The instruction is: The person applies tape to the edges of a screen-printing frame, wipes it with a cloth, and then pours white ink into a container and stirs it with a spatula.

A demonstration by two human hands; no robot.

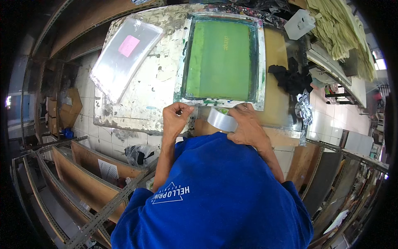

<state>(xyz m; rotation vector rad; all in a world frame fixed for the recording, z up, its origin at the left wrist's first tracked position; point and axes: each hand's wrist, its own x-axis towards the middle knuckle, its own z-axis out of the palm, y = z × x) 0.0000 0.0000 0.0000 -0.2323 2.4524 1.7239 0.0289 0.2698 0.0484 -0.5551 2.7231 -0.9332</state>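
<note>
My right hand is gripping the tape roll at the screen frame's near edge; my left hand is pinching its free end; light, stiff, sticky, I'm judging; best held by the rim.

I see both bare forearms reaching forward and bent at the elbows, my left hand curled with thumb and fingertips pinched together, my right hand palm down, its fingers curved and closed in a grip.
</note>
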